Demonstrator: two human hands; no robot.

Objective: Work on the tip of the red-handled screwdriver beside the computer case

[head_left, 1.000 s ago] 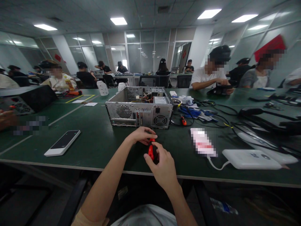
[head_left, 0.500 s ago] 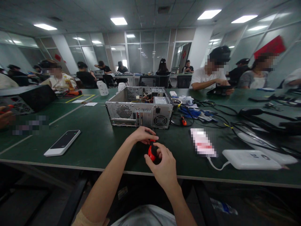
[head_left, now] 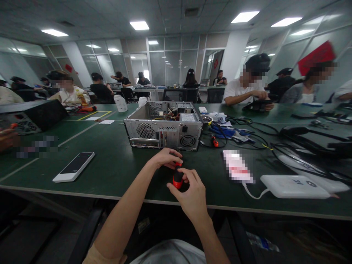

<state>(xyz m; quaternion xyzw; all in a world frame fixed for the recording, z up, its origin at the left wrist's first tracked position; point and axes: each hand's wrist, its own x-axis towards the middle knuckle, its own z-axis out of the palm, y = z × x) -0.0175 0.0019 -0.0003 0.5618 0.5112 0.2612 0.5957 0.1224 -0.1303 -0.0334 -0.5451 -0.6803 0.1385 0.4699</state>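
A red and black screwdriver (head_left: 177, 179) is held over the table in front of me, its far end pointing at the computer case. My right hand (head_left: 193, 189) curls round its handle, thumb on the left side and index finger on top. The fingers of my left hand (head_left: 167, 158) close on the front of the handle, near the shaft. Just beyond my hands stands an open metal computer case (head_left: 170, 134), its fan and port side facing me. The shaft's tip is too small to make out.
A white device with a dark screen (head_left: 74, 167) lies to the left. On the right are a blurred-out phone (head_left: 238, 167), a white power bank (head_left: 294, 186), black cables (head_left: 253, 146), blue gloves (head_left: 231, 132) and another screwdriver (head_left: 214, 141). Several people sit around.
The screwdriver handle has turned in my fingers, so more black shows on top. My right thumb has shifted slightly left. The computer case has stayed in place.
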